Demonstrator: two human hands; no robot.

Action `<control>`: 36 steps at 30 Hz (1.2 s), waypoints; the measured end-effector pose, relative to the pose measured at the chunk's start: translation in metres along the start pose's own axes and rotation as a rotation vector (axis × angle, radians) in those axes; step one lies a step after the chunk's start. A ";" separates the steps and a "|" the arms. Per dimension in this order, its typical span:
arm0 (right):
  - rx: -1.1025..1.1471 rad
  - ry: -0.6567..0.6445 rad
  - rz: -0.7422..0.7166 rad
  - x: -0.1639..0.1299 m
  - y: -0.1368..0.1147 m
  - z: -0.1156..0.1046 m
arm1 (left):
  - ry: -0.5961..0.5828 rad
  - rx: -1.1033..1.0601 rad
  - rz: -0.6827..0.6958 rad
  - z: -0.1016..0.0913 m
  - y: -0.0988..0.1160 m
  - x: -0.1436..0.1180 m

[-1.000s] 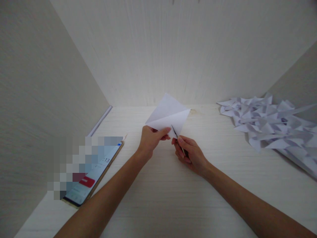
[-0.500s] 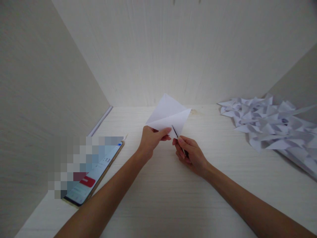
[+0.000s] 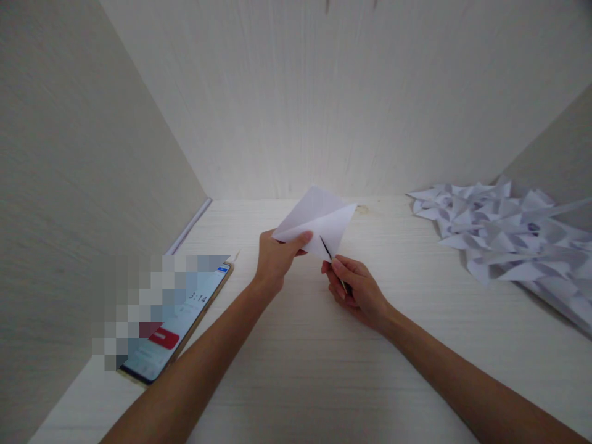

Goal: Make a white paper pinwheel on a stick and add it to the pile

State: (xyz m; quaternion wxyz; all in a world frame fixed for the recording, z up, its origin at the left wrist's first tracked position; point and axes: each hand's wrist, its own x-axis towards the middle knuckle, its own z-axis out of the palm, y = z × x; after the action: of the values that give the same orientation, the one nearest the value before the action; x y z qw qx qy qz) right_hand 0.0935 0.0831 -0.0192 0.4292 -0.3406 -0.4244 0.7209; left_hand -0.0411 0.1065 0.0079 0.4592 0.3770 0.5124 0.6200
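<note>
Paper (image 3: 329, 226), smooth, white, diagonally creased, pinched in left grip (image 3: 275, 259); right grip (image 3: 358, 288) clasps slim, pointed dark-bladed tool (image 3: 325, 246).

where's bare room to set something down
Bare table shows between the left forearm and right forearm, and between the right fingers and the paper pile. Crowded: far right under that pile, left around the phone, centre around the held sheet.
</note>
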 end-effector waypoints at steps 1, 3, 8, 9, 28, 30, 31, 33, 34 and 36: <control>-0.002 0.000 -0.001 0.000 0.000 0.000 | -0.001 0.004 0.001 0.000 0.000 0.000; -0.002 0.004 -0.005 0.000 0.000 0.001 | -0.007 0.004 0.002 0.000 -0.001 0.000; 0.002 0.008 -0.006 0.000 0.000 0.000 | -0.013 0.008 0.004 0.000 0.000 -0.002; 0.002 0.009 -0.005 0.000 0.000 0.000 | -0.014 0.015 0.007 0.000 0.000 -0.002; 0.023 0.040 0.002 0.000 0.000 0.001 | -0.053 0.065 -0.015 0.001 -0.001 -0.005; 0.025 0.045 0.000 0.000 0.000 0.002 | -0.057 0.071 -0.018 0.001 -0.001 -0.006; 0.024 0.047 -0.002 0.000 0.000 0.002 | -0.060 0.075 -0.018 0.001 -0.001 -0.006; 0.021 0.053 -0.003 0.000 0.000 0.002 | -0.063 0.077 -0.017 0.001 -0.001 -0.006; 0.019 0.054 -0.002 0.000 0.000 0.002 | -0.066 0.073 -0.018 0.001 -0.001 -0.006; 0.020 0.054 0.001 0.000 0.000 0.002 | -0.078 0.064 -0.022 0.001 -0.001 -0.006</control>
State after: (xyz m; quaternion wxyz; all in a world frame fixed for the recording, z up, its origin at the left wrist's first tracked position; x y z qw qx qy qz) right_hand 0.0921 0.0829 -0.0184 0.4433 -0.3561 -0.4053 0.7158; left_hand -0.0378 0.1011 0.0069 0.4734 0.4097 0.5180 0.5829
